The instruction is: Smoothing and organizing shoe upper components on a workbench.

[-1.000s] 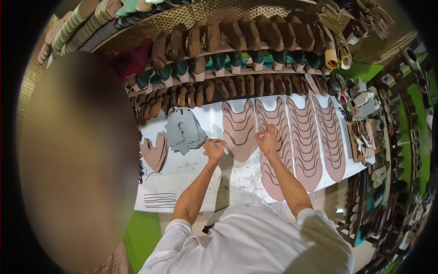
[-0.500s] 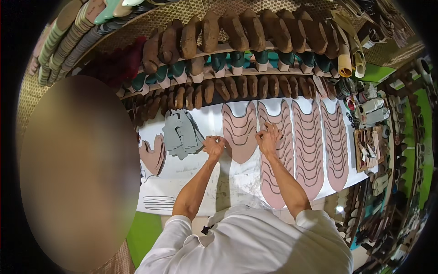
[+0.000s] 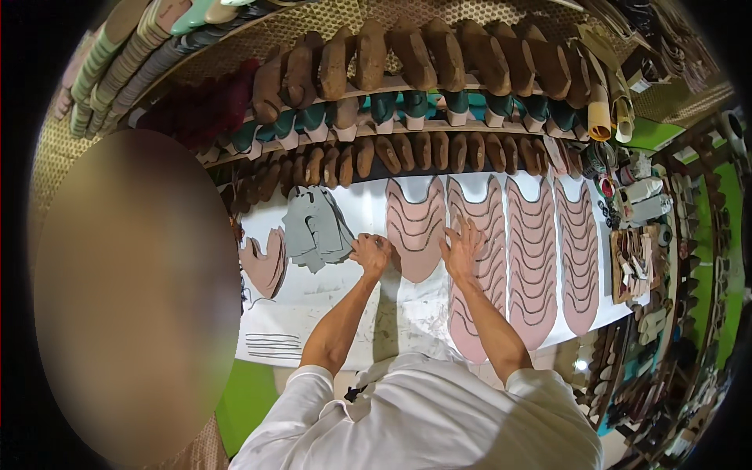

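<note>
The left hand [image 3: 371,252] is curled at the left edge of a pink column [image 3: 415,229] on the white table [image 3: 329,290]. The right hand [image 3: 464,249] lies flat, fingers spread, on the next column [image 3: 479,270]. Grey pieces [image 3: 316,229] lie just left; brown lasts [image 3: 423,150] line the shelf behind.

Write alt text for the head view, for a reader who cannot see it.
A person's two hands work on a white table: the left hand, closed, rests beside a column of overlapping pink leather pieces, the right hand lies spread on the next pink column. Grey cut pieces lie to the left; racks of shoe lasts stand behind.
</note>
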`<state>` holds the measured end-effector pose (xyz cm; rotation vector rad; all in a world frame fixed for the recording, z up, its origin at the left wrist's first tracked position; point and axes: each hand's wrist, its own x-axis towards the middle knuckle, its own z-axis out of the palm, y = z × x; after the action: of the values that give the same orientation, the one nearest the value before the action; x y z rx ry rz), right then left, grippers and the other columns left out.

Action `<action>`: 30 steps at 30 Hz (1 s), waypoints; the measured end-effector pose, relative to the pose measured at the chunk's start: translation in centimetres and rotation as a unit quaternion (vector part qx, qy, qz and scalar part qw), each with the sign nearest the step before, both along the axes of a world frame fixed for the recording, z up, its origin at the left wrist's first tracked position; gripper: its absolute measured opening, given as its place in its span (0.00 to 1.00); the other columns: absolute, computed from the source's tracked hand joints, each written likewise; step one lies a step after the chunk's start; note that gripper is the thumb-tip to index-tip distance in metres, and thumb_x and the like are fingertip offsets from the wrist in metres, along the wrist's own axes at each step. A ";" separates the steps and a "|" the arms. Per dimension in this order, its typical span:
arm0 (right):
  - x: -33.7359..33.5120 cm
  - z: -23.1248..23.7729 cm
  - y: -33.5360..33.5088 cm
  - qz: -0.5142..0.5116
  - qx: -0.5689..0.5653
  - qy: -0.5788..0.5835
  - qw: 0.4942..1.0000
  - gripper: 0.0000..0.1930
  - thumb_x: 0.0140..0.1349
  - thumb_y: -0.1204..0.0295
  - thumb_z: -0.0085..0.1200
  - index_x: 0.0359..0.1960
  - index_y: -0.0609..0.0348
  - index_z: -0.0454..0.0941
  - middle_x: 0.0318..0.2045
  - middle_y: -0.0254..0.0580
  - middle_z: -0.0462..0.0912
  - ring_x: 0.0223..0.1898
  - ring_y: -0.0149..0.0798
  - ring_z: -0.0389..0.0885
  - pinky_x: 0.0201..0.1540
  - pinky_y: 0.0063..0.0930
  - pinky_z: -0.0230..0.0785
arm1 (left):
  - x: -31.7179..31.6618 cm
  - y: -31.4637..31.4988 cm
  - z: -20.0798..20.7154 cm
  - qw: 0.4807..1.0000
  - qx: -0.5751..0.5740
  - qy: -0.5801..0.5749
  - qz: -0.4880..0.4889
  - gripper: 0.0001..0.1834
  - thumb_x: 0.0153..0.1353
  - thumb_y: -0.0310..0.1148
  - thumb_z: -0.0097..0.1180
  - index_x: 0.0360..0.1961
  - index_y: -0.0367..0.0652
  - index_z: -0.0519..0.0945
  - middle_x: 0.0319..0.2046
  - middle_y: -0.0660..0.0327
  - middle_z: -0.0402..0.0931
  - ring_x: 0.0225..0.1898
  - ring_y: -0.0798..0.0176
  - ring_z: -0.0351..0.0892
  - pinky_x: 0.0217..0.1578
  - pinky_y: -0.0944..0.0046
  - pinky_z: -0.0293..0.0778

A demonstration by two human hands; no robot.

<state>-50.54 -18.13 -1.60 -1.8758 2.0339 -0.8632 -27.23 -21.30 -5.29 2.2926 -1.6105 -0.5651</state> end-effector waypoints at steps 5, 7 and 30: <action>0.9 -0.2 2.0 0.026 0.006 0.031 0.999 0.18 0.62 0.67 0.66 0.54 0.54 0.86 0.71 0.48 0.67 0.75 0.57 0.59 0.74 0.71 0.38 | -0.4 -0.1 0.3 1.000 -0.013 0.017 -0.002 0.11 0.57 0.45 0.64 0.39 0.56 0.90 0.55 0.59 0.76 0.61 0.46 0.67 0.57 0.35 0.58; 1.4 -0.3 2.6 0.039 0.008 0.026 0.999 0.20 0.62 0.66 0.65 0.56 0.54 0.85 0.71 0.49 0.66 0.75 0.57 0.58 0.74 0.72 0.38 | -0.4 0.3 0.5 0.999 -0.028 0.028 -0.008 0.11 0.57 0.44 0.64 0.40 0.56 0.89 0.55 0.58 0.75 0.61 0.45 0.67 0.58 0.34 0.58; 12.3 2.3 5.2 0.162 0.006 0.076 0.984 0.16 0.64 0.58 0.64 0.47 0.53 0.89 0.71 0.46 0.70 0.75 0.58 0.59 0.73 0.71 0.39 | 9.1 14.4 3.3 0.992 -0.120 0.031 0.029 0.24 0.60 0.37 0.63 0.60 0.56 0.82 0.66 0.53 0.65 0.69 0.47 0.58 0.60 0.32 0.53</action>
<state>-38.23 -12.96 0.71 -2.2414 1.7329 -0.6392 -18.14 -6.91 -1.99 2.1171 -1.4886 -0.4014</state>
